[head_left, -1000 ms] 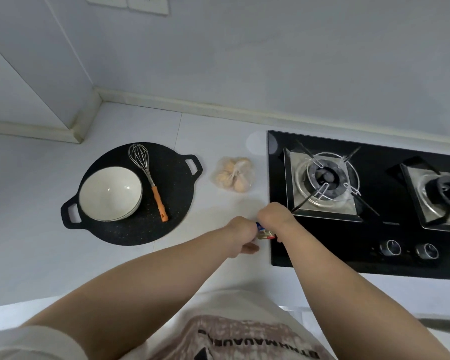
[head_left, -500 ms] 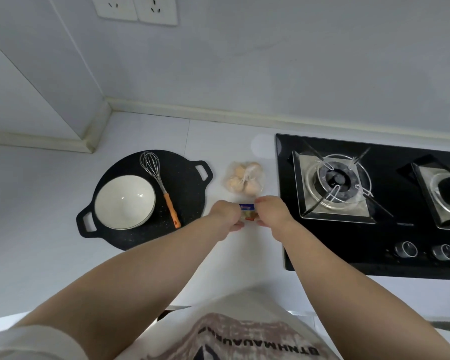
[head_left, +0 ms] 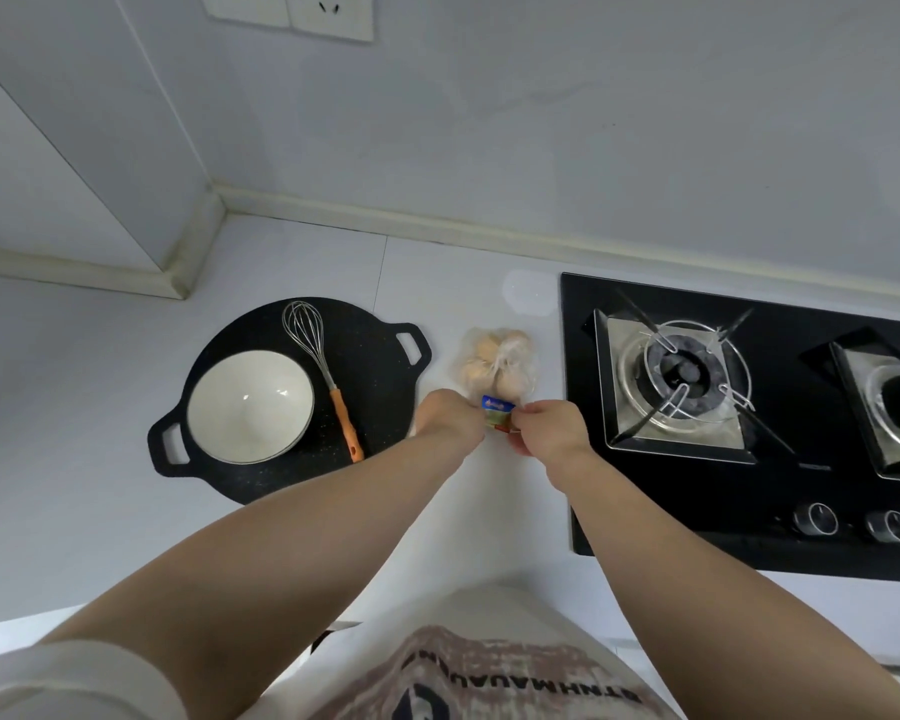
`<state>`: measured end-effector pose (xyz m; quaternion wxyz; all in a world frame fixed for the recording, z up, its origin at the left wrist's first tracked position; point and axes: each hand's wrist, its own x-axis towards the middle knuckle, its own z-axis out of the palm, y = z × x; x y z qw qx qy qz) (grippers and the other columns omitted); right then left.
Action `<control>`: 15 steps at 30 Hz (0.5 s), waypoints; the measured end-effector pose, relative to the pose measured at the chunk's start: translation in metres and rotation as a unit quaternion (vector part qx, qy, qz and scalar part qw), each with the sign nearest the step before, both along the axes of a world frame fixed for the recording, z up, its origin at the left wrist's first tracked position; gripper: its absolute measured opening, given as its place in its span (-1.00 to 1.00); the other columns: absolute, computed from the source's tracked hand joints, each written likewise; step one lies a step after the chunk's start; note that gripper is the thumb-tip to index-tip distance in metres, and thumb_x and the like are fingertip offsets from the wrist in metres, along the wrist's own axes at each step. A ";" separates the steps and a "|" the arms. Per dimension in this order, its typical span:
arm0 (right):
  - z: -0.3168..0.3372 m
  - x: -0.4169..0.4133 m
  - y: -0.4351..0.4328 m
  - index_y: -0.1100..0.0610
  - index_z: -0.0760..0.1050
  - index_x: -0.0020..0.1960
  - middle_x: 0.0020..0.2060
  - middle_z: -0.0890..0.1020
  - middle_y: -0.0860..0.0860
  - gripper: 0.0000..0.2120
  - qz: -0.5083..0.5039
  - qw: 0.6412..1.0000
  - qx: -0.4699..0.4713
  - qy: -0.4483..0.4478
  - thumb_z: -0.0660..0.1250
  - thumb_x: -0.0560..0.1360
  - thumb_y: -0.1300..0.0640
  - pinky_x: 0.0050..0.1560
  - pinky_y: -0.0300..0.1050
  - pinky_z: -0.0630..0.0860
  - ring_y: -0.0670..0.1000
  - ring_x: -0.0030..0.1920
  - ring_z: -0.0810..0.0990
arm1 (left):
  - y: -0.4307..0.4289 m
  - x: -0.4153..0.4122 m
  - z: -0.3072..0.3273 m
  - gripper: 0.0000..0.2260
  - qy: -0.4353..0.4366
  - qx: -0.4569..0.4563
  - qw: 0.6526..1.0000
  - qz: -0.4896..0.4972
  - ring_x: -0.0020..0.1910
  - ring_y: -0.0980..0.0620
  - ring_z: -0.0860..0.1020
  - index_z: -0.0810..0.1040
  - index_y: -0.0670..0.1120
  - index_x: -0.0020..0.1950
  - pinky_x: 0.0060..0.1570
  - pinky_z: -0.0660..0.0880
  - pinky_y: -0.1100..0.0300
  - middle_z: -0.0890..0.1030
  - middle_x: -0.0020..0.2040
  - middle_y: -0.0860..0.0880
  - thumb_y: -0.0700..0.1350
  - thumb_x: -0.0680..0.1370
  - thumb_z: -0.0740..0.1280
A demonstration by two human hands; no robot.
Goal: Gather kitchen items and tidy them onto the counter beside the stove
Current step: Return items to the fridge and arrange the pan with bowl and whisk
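Setting down the small packet (head_left: 499,414) looks like the step in hand. It sits btwn both hands, just in front of the clear bag (head_left: 500,363) of pale round items, over the strip of worktop (head_left: 74,407) btwn the black pan (head_left: 385,376) and the stove (head_left: 697,511).

To do it well:
- Lower it flat, label up, just short of the bag w/o nudging it. Contents may be eggs or sim., can't be sure, so treat as fragile.
- Keep it off the stove glass & away from the pan's handle.
- Let go w/ one hand first, steady w/ the other, then lift straight up so it doesn't skid.

Left hand (head_left: 450,418): narrow, fingers curled in, pinching the packet's left end. Fingertips are hidden behind the knuckles, so exact grip is unclear. Right hand (head_left: 549,433): same, closed narrow on the right end. Neither seems to touch the bag, tho the packet's top edge is v. near it. Can't tell if the packet is resting on the worktop or held just above.

White bowl (head_left: 250,407) & whisk (head_left: 318,356) w/ orange handle lie on the pan, to the left, apart from the hands. Task prob. well along, as most items are grouped beside the stove.
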<state>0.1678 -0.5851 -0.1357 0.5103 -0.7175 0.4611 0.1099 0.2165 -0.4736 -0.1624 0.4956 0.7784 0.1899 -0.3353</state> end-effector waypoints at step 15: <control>-0.020 -0.025 0.002 0.13 0.54 0.16 0.05 0.65 0.11 -0.75 0.101 0.985 -0.119 0.075 0.27 0.51 0.17 -0.08 -0.04 0.60 0.11 -0.04 0.63 | 0.017 -0.026 -0.006 -0.85 0.028 0.023 0.994 -0.102 -0.08 -0.15 0.69 0.62 -0.22 -0.02 0.00 0.65 0.01 0.69 -0.05 -0.18 -0.24 0.53 0.25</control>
